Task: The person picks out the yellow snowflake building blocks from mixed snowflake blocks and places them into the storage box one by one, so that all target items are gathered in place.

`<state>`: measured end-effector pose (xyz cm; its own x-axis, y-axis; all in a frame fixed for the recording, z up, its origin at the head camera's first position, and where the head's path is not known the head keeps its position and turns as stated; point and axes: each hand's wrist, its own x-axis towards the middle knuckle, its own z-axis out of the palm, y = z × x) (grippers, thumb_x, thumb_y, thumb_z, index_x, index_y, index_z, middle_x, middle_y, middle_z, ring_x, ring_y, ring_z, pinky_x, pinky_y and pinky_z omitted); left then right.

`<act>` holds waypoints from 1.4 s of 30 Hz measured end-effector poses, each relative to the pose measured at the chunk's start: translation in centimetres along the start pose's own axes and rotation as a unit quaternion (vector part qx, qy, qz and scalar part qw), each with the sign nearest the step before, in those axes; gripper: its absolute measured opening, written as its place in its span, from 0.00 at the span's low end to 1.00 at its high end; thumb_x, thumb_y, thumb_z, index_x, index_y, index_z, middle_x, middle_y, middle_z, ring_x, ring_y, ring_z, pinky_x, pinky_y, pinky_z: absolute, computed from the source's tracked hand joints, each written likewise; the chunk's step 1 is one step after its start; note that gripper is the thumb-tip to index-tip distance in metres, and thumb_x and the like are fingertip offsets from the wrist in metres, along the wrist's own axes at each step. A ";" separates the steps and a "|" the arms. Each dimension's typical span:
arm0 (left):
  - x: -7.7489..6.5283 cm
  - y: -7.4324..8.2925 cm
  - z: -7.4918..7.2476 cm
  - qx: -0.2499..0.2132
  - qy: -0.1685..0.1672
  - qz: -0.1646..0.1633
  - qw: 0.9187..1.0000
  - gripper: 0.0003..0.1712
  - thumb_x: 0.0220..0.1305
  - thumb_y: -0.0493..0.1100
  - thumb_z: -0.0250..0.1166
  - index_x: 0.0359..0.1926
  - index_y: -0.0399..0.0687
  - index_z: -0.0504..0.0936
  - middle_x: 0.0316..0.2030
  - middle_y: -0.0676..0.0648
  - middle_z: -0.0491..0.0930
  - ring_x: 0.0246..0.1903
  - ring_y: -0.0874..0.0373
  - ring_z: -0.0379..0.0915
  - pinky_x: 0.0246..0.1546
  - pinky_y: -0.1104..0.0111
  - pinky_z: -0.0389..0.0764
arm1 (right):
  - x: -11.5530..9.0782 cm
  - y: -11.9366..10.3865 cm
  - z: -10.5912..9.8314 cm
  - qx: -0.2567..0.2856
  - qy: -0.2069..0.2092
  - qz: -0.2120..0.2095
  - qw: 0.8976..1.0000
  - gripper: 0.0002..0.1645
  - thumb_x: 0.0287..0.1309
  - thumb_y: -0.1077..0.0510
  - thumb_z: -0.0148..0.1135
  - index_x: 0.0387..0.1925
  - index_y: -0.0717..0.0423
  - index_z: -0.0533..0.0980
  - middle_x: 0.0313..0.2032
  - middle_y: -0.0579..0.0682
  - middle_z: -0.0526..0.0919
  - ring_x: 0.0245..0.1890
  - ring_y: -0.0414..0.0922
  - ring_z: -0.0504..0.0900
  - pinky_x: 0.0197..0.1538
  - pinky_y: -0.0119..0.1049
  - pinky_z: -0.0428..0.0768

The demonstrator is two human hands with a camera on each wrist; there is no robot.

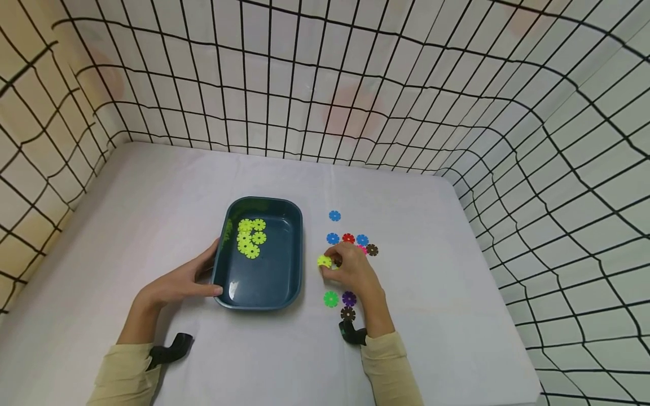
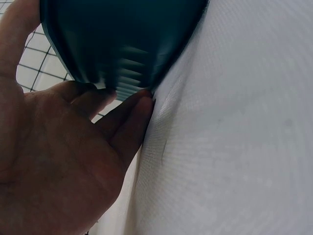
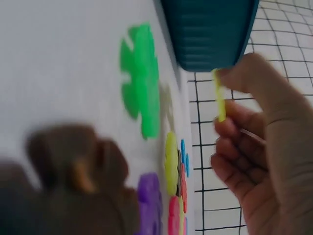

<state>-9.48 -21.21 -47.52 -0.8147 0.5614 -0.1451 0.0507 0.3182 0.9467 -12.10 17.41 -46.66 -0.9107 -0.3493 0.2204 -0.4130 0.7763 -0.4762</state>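
Note:
A dark teal tray [image 1: 284, 254] stands on the table, with several yellow notched discs [image 1: 252, 251] gathered toward its far left. My left hand [image 1: 178, 282] holds the tray's left side, its thumb at the rim and its fingers [image 2: 132, 117] against the outer wall. Just right of the tray, my right hand [image 1: 350, 268] pinches a yellow notched disc [image 1: 324, 261] between thumb and fingertips. In the right wrist view this disc [image 3: 219, 95] appears edge-on, above the table. Under and around the right hand lie more discs, some partly hidden by it.
Beyond the right hand lie blue discs [image 1: 334, 216], a red disc [image 1: 348, 238], a pink disc [image 1: 362, 249] and a brown disc [image 1: 372, 250]. Nearer are a green disc [image 1: 330, 299] and a purple disc [image 1: 348, 298]. Black wire mesh [image 1: 284, 113] borders the white table [image 1: 431, 338].

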 end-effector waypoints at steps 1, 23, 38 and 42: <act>0.0 0.0 -0.1 0.001 0.000 0.002 1.000 0.63 0.57 0.43 0.69 0.78 0.57 0.31 0.77 0.35 0.38 0.71 0.30 0.49 0.60 0.69 0.67 | 0.1 -0.1 -0.1 0.003 0.000 0.002 1.000 0.12 0.44 0.57 0.74 0.33 0.56 0.83 0.30 0.46 0.84 0.31 0.39 0.76 0.37 0.31 0.80; 0.5 1.1 -0.9 0.000 -0.007 0.004 1.000 0.64 0.57 0.42 0.70 0.77 0.52 0.30 0.76 0.33 0.36 0.72 0.28 0.44 0.66 0.38 0.54 | 3.6 -3.2 -2.9 0.007 0.022 -0.085 0.996 0.15 0.43 0.57 0.77 0.33 0.59 0.83 0.32 0.51 0.85 0.34 0.49 0.81 0.38 0.39 0.82; 0.2 0.2 -0.3 -0.001 -0.001 -0.001 1.000 0.62 0.57 0.44 0.69 0.78 0.54 0.32 0.76 0.32 0.39 0.70 0.29 0.51 0.64 0.45 0.63 | 8.4 -8.4 -4.7 0.006 0.036 -0.203 0.979 0.14 0.44 0.57 0.75 0.33 0.59 0.83 0.31 0.50 0.84 0.34 0.44 0.79 0.39 0.34 0.80; 0.0 0.0 -0.2 -0.001 -0.001 0.001 1.000 0.61 0.58 0.43 0.68 0.78 0.53 0.32 0.76 0.31 0.40 0.70 0.29 0.52 0.64 0.50 0.65 | 9.6 -9.6 -4.3 0.005 0.025 -0.197 0.980 0.15 0.45 0.55 0.75 0.34 0.58 0.83 0.33 0.50 0.85 0.35 0.44 0.81 0.41 0.33 0.80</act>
<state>-9.60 -21.32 -47.44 -0.8134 0.5634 -0.1445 0.0504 0.3157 0.9475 -16.86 8.81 -36.32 -0.6789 -0.5954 0.4298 -0.7332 0.5811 -0.3532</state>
